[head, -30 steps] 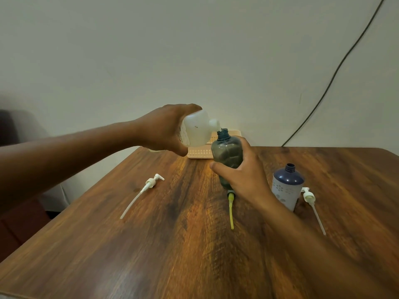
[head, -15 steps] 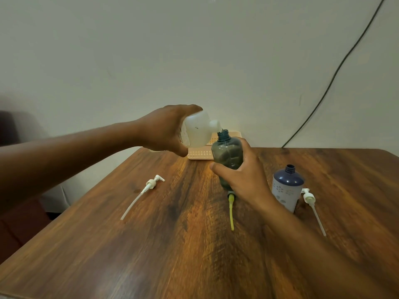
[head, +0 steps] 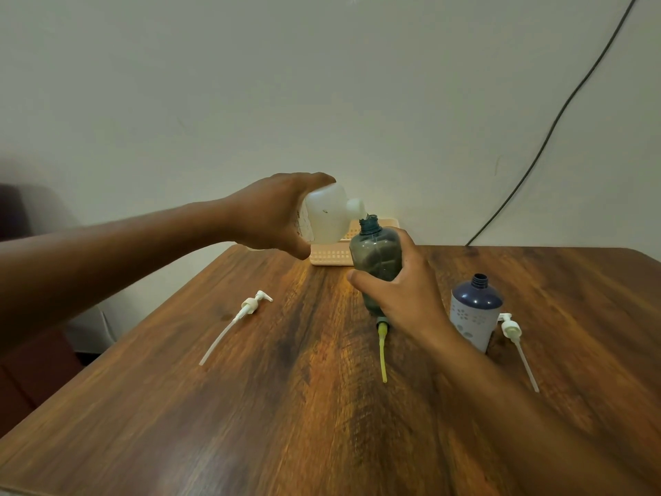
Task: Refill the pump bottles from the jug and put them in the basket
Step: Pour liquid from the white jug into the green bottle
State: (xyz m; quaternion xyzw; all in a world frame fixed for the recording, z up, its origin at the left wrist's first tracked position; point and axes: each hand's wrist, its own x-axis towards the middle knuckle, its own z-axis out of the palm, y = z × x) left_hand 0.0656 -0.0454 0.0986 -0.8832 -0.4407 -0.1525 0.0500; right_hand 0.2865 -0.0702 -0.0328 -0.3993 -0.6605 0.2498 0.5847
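Note:
My left hand grips a white plastic jug tipped to the right, its spout right at the open neck of a dark green see-through bottle. My right hand is wrapped around that green bottle and holds it upright at mid-table. A dark blue bottle with a white label stands open to the right. A yellow pump tube lies in front of the green bottle. A peach basket sits at the table's far edge, partly hidden behind the jug and bottle.
Two white pump heads with tubes lie on the wooden table: one on the left, one to the right of the blue bottle. A black cable runs down the wall at the right.
The jug and the green bottle have stayed nearly still, spout held at the bottle's neck. Nothing else has moved.

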